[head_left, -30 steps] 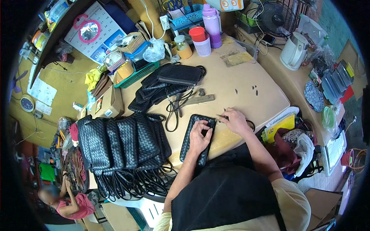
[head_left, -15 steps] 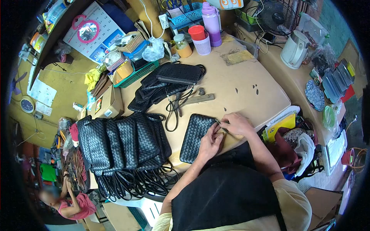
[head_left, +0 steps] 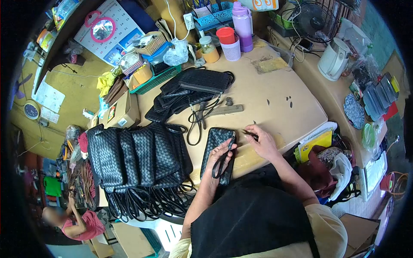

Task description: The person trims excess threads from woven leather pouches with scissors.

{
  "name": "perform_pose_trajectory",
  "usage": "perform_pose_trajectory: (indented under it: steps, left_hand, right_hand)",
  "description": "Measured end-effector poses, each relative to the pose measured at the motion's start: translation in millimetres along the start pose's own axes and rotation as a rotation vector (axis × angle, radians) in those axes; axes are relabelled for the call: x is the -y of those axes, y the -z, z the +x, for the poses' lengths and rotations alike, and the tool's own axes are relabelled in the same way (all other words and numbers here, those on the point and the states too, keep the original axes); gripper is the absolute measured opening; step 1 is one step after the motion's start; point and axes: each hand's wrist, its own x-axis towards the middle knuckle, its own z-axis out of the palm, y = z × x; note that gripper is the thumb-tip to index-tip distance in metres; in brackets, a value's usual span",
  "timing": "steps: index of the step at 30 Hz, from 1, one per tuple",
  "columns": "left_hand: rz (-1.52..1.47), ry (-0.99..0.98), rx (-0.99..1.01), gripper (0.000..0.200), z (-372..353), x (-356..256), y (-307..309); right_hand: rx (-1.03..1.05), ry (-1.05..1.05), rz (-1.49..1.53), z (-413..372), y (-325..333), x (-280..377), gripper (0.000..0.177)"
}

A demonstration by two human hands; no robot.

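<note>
A black woven pouch lies tilted at the table's front edge, partly covered by my left hand. The fingers of that hand are closed on the pouch, and its black wrist strap loops over them. Just right of the pouch, my right hand is raised with its fingers curled round a small dark tool, whose kind I cannot make out. Beyond the pouch lie a hammer and a loose strap loop.
Stacked woven bags with hanging straps fill the left side. More black pouches are piled at the back. A purple bottle, a red-topped cup and a green basket stand behind. Another person is at lower left.
My right hand has drawn slightly right, away from the pouch. My left hand has shifted left, the pouch has turned more upright, and its strap now shows looped over the fingers.
</note>
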Motion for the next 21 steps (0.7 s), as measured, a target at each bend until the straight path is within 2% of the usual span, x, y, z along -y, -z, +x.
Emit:
perform_pose_trajectory:
  steps: [3,12,18,21]
  left_hand:
    - [-0.169,0.012,0.105,0.039,2,0,8]
    - [-0.162,0.005,0.115,0.04,-1,-1,8]
    - [-0.141,-0.016,0.133,0.039,1,1,9]
    - [-0.118,-0.015,0.113,0.038,-1,0,6]
  right_hand:
    - [0.068,0.032,-0.02,-5,-6,5,0.032]
    - [0.071,-0.016,0.12,5,-34,-8,0.026]
    - [0.038,0.031,0.048,5,-31,2,0.024]
    - [0.049,0.03,0.118,8,-36,-11,0.022]
